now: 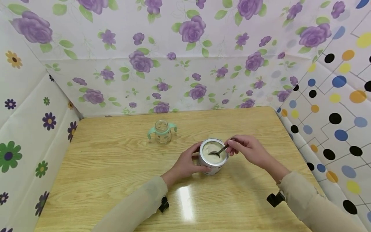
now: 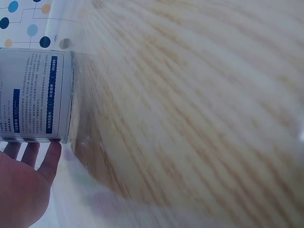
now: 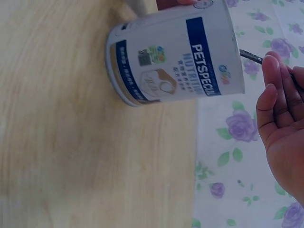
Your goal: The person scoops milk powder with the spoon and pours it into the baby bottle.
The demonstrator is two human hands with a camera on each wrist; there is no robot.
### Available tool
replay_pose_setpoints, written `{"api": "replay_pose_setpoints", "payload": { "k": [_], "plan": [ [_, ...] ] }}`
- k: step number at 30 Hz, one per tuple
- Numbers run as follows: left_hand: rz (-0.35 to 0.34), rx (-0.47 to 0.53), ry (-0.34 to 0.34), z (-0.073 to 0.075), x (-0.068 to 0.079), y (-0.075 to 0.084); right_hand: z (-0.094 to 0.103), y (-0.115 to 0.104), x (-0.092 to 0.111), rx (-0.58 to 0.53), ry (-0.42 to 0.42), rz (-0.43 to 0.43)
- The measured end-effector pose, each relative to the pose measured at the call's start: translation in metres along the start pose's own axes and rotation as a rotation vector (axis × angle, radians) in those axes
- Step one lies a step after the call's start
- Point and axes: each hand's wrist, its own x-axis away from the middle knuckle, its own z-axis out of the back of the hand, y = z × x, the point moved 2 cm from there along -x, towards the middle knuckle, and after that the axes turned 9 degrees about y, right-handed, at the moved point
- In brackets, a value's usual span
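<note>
A white can [image 1: 213, 169] of pale powder stands upright on the wooden table, its top uncovered. My left hand [image 1: 186, 164] grips its left side, thumb along the front and fingers round the back. In the left wrist view, fingertips [image 2: 50, 161] touch the can's printed wall [image 2: 35, 95]. My right hand [image 1: 246, 149] pinches the handle of a metal spoon [image 1: 221, 150], whose bowl rests in the powder [image 1: 207, 149]. The right wrist view shows the can's blue-and-white label [image 3: 166, 61] and the right hand [image 3: 287, 114] beyond its rim, with part of the spoon handle [image 3: 250, 56].
A clear baby bottle [image 1: 163, 137] with two mint-green handles stands uncapped, farther back and left of the can. The wooden table [image 1: 116, 167] meets a flower-print sheet [image 1: 179, 80] at its back edge. Patterned sheets also hang along the left and right sides.
</note>
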Motion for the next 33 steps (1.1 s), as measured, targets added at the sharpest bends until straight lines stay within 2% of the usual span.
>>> {"api": "replay_pose_setpoints", "payload": {
  "k": [8,17,19,26,33],
  "plan": [
    [-0.013,-0.003,-0.003,0.001,-0.001,0.0,-0.009,0.006,0.007,-0.09,0.003,-0.067],
    [-0.034,-0.008,-0.007,0.001,-0.001,-0.003,-0.011,0.017,0.006,-0.128,0.066,-0.164],
    [-0.033,-0.01,-0.008,0.0,-0.001,-0.003,-0.011,0.024,0.007,-0.179,0.088,-0.187],
    [-0.016,-0.013,-0.01,0.0,-0.002,-0.003,-0.01,0.041,0.011,-0.456,0.151,-0.263],
    [-0.003,-0.012,-0.014,0.001,-0.003,-0.004,-0.011,0.045,0.022,-0.62,0.233,-0.333]
  ]
}}
